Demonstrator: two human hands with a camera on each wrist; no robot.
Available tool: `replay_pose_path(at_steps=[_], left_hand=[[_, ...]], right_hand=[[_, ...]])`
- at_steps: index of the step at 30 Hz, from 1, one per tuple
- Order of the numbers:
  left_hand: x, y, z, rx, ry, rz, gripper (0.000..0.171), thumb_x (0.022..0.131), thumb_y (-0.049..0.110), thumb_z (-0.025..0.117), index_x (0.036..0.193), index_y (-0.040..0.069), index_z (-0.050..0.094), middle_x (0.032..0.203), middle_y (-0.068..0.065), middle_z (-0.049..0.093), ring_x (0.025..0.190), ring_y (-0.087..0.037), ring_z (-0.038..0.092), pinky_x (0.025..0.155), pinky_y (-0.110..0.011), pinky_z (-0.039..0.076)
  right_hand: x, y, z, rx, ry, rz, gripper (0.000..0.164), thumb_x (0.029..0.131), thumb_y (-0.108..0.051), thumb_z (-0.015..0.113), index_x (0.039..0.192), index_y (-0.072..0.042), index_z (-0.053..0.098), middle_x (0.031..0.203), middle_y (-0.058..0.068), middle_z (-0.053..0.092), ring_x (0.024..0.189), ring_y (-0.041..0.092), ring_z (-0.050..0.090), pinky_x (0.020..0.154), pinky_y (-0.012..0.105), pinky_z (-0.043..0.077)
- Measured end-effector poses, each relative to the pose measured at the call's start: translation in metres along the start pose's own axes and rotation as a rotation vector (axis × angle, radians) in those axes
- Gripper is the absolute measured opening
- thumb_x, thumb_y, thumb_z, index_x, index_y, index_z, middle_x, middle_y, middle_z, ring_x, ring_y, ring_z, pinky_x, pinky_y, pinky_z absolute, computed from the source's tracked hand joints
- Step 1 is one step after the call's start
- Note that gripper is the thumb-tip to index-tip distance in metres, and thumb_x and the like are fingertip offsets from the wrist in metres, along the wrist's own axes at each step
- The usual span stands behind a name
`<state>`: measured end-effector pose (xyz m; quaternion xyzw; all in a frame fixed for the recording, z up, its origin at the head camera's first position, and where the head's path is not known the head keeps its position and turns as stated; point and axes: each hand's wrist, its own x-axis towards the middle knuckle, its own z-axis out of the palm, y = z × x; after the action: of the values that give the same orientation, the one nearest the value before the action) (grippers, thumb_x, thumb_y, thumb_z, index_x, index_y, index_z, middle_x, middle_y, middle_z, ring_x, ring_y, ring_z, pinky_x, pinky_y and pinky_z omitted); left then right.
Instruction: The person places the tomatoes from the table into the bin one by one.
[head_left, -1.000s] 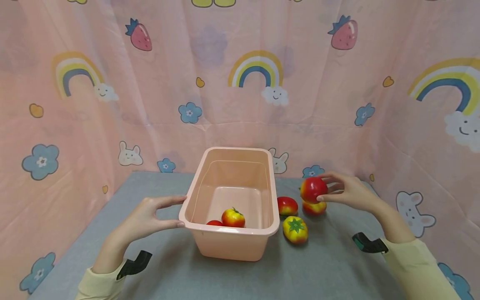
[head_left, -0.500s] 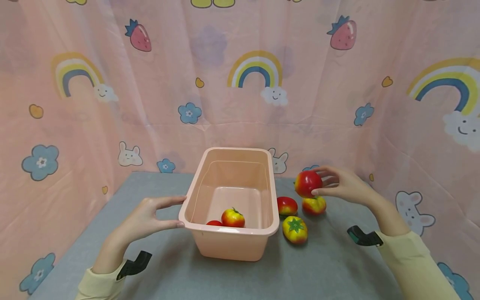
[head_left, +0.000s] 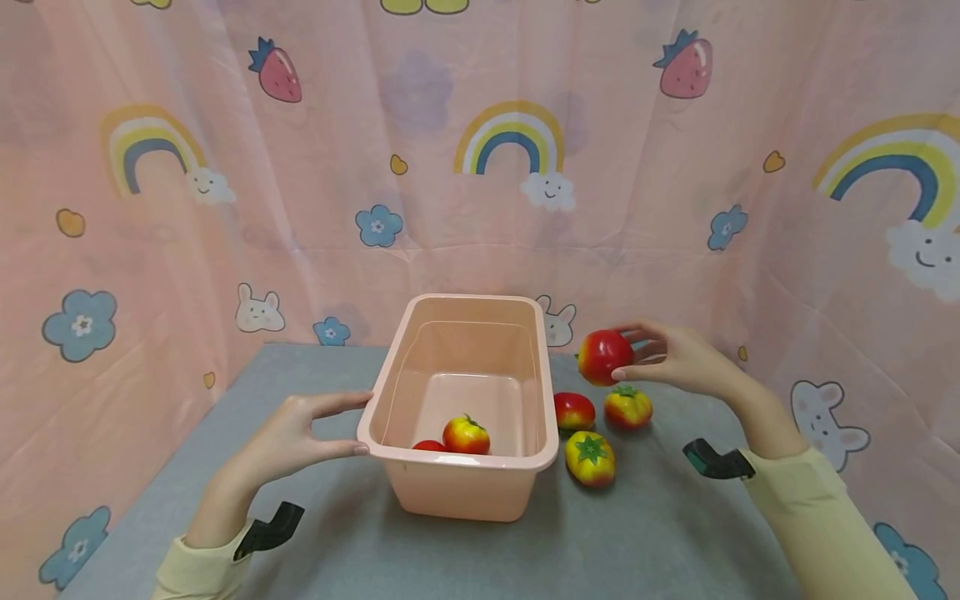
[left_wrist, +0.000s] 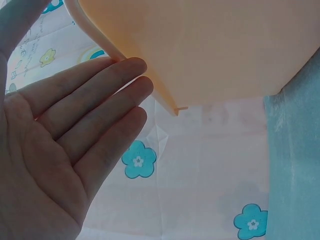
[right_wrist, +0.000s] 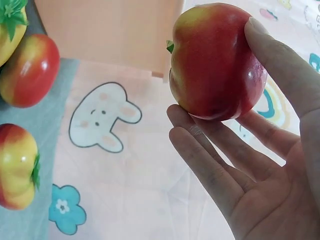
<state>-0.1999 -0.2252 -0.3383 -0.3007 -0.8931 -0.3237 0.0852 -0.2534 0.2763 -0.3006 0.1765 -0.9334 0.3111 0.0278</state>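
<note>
My right hand [head_left: 678,358] pinches a red-and-yellow tomato [head_left: 604,357] between thumb and fingers, raised over the table to the right of the bin. In the right wrist view, the held tomato [right_wrist: 215,62] shows its small green stem pointing left, and the lower fingers stretch out beneath it. My left hand [head_left: 288,429] has its thumb and fingertips against the left rim of a peach plastic bin [head_left: 461,483]; the left wrist view shows its fingers [left_wrist: 100,100] nearly straight. Inside the bin are a yellow-red tomato [head_left: 467,436] and a red one [head_left: 430,447], partly hidden by the front wall.
Three more tomatoes sit on the grey tabletop [head_left: 315,542] right of the bin: a red one [head_left: 574,412] close to its wall, a yellow one [head_left: 590,459] in front and another [head_left: 628,407] under the right hand. A pink patterned curtain [head_left: 315,167] hangs behind.
My right hand has carried the held tomato up and leftward toward the bin, uncovering the tomato beneath it. The left hand and the bin have stayed where they were.
</note>
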Motion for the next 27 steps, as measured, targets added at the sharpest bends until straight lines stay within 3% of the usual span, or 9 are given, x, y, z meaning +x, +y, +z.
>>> replay_pose_path(at_steps=[11, 27], left_hand=[[-0.001, -0.001, 0.0, -0.002, 0.001, -0.001, 0.06, 0.075, 0.043, 0.078, 0.127, 0.018, 0.062, 0.123, 0.004, 0.065, 0.116, -0.018, 0.061, 0.092, -0.045, 0.052], [0.0, -0.001, 0.0, -0.007, 0.001, 0.02, 0.06, 0.074, 0.039, 0.079, 0.127, 0.015, 0.062, 0.123, 0.003, 0.065, 0.115, -0.018, 0.061, 0.092, -0.044, 0.052]], right_hand=[[0.012, -0.015, 0.002, 0.049, -0.033, -0.069, 0.07, 0.075, -0.039, 0.08, 0.132, -0.013, 0.049, 0.126, 0.015, 0.058, 0.107, 0.035, 0.062, 0.084, 0.045, 0.055], [0.031, -0.038, 0.006, 0.071, -0.066, -0.096, 0.07, 0.072, -0.036, 0.082, 0.13, -0.014, 0.05, 0.128, 0.013, 0.058, 0.107, 0.031, 0.063, 0.084, 0.042, 0.056]])
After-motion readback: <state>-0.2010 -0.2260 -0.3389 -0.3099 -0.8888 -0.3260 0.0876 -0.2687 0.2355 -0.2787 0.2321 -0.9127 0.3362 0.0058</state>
